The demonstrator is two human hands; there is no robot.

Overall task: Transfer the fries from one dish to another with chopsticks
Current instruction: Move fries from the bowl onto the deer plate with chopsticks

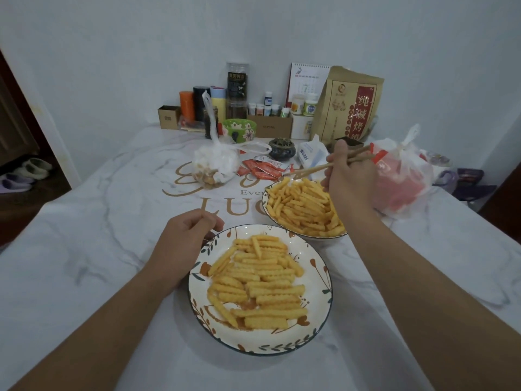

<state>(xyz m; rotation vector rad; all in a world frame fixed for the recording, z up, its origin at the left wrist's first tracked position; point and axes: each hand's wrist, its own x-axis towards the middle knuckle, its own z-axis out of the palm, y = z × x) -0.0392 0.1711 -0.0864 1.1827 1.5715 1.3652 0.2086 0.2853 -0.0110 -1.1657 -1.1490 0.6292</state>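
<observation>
Two tied bags point(217, 162), ketchup sachets point(263, 168) beyond fries point(301, 206)

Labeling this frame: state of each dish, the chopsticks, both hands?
Plate: holds fries, laid flat.
Bowl: heaped with fries.
Chopsticks: gripped, tips at the bowl's far rim; whether they hold a fry is unclear.
Right hand: grips chopsticks.
Left hand: loosely curled, at plate's rim.

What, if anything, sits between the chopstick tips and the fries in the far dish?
Nothing visible. The right hand holds the chopsticks with tips at the far rim of the dish, just above its fries.
</observation>
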